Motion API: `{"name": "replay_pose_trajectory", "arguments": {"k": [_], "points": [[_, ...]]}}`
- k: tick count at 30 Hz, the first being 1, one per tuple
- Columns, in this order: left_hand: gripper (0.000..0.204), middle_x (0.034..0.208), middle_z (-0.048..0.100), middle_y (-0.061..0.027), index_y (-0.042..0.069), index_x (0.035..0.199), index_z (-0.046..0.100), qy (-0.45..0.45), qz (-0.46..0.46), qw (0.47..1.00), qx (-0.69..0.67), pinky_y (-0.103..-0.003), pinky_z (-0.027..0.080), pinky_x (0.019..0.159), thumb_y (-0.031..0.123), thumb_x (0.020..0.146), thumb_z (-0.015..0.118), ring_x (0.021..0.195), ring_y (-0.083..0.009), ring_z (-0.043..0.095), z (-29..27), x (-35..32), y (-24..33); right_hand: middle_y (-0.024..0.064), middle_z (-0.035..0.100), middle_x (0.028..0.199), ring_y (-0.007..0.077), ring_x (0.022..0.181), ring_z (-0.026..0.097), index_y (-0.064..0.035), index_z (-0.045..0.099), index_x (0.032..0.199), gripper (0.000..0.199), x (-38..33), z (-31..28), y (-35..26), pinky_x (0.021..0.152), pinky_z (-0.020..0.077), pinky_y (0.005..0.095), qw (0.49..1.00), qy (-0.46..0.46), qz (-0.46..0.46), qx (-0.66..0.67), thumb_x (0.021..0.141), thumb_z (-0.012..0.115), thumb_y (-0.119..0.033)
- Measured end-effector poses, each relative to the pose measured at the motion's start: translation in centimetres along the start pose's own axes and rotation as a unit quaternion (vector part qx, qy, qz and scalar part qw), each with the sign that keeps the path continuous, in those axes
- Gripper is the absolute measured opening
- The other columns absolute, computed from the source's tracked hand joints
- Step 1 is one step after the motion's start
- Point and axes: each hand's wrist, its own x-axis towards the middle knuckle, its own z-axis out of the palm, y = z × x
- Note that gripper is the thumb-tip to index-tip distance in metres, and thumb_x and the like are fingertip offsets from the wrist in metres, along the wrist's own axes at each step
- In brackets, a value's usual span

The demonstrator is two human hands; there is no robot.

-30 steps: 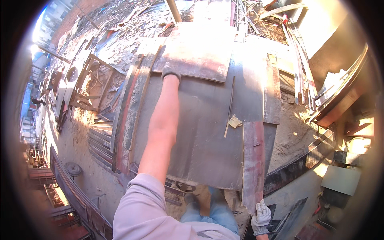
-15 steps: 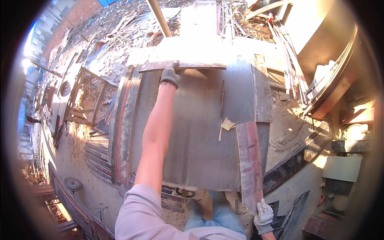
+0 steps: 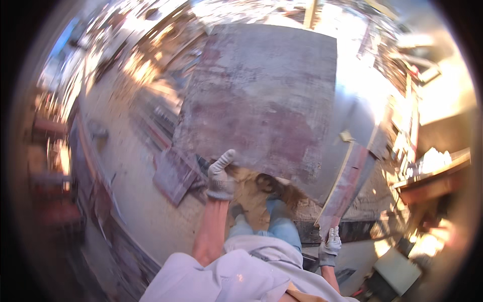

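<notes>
A large worn board [image 3: 261, 105], blotched grey and dull red, spreads out in front of me. My left hand [image 3: 220, 176], in a pale knit glove, is closed on its near edge toward the left corner. The thumb shows on top; the other fingers are partly hidden. My right hand [image 3: 330, 246], also gloved, grips the near end of a narrow reddish plank [image 3: 347, 176]. That plank slants away along the right side of a smooth grey panel [image 3: 347, 108], which lies partly under the big board. A small yellowish scrap [image 3: 346, 136] is at the plank's far end.
A reddish-brown piece of board [image 3: 173, 173] lies left of my left hand. A pale box-like thing [image 3: 397, 272] stands at the lower right. Long strips [image 3: 412, 110] lean at the right, and the far ground is strewn with blurred scrap. My legs [image 3: 279, 221] are just below the board.
My left hand has come from the far side back toward me, with the big board drawn over the grey panel. The right hand still holds the plank. The whole view has swung left.
</notes>
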Motion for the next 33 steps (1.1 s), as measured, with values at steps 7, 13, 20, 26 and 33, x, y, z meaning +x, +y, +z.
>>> {"name": "replay_pose_trajectory", "arguments": {"k": [7, 13, 20, 26, 33], "points": [[0.011, 0.095, 0.078, -0.0072, 0.009, 0.093, 0.077, 0.145, 0.188, 0.971, -0.02, -0.032, 0.062, 0.077, -0.002, 0.091, 0.078, 0.085, -0.0186, 0.075, -18.1, -15.4, 8.7, 0.0271, 0.06, 0.15, 0.0392, 0.137, 0.061, 0.0031, 0.069, 0.136, 0.044, -2.2, 2.3, -3.1, 0.117, 0.0476, 0.043, 0.996, -0.068, 0.052, -0.02, 0.097, 0.075, -0.015], [0.012, 0.088, 0.075, -0.0052, 0.008, 0.087, 0.075, 0.237, 0.267, 0.931, -0.074, -0.035, 0.062, 0.078, -0.002, 0.09, 0.081, 0.08, -0.0189, 0.071, -29.8, -23.1, 14.0, 0.027, 0.063, 0.146, 0.0388, 0.138, 0.061, 0.0044, 0.068, 0.136, 0.045, -4.1, 0.6, -6.3, 0.119, 0.0459, 0.0415, 0.996, -0.072, 0.031, -0.049, 0.095, 0.076, -0.014], [0.018, 0.103, 0.075, -0.01, 0.003, 0.103, 0.074, 0.308, 0.325, 0.884, -0.133, -0.046, 0.064, 0.09, -0.005, 0.088, 0.08, 0.095, -0.0275, 0.073, -38.6, -27.6, 19.5, 0.0275, 0.063, 0.146, 0.0378, 0.137, 0.062, 0.008, 0.065, 0.138, 0.049, -3.1, -0.8, -9.6, 0.119, 0.0452, 0.0394, 0.994, -0.06, 0.074, 0.044, 0.093, 0.073, -0.009], [0.036, 0.116, 0.075, -0.0133, 0.002, 0.12, 0.072, 0.297, 0.341, 0.871, -0.19, -0.05, 0.061, 0.099, -0.006, 0.086, 0.08, 0.11, -0.0317, 0.072, -41.7, -27.4, 20.5, 0.0252, 0.068, 0.141, 0.0357, 0.133, 0.065, 0.0062, 0.066, 0.138, 0.046, -2.4, -2.0, -11.3, 0.117, 0.0459, 0.0392, 0.997, -0.053, 0.062, 0.013, 0.095, 0.068, -0.01], [0.033, 0.116, 0.076, -0.0119, 0.003, 0.118, 0.072, 0.266, 0.366, 0.866, -0.212, -0.048, 0.062, 0.097, -0.004, 0.087, 0.081, 0.107, -0.0303, 0.072, -41.5, -27.4, 20.8, 0.0242, 0.071, 0.136, 0.0321, 0.124, 0.07, 0.0059, 0.067, 0.137, 0.045, -2.1, -1.5, -10.5, 0.11, 0.0509, 0.0377, 0.993, -0.04, 0.106, 0.017, 0.095, 0.07, -0.01]]}}
